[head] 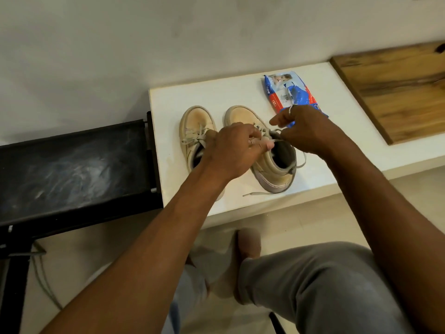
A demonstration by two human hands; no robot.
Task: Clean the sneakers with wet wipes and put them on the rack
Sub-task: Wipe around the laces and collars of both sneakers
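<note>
Two tan sneakers sit side by side on the white table [337, 126], toes pointing away. Both hands are at the sneaker on the R [272, 174]. The L hand [231, 150] has curled fingers & pinches its grey lace [277, 140]. The R hand [305, 131] pinches the same lace, w/ one finger poking out. The sneaker on the L [196, 121] is partly under the L wrist. The wet wipes pack [286, 92] lies just behind the R hand. The black rack [72, 165] stands next to the table, on the L.

White wall [168, 32], pale floor [301, 218], white ledge [349, 131].
</note>
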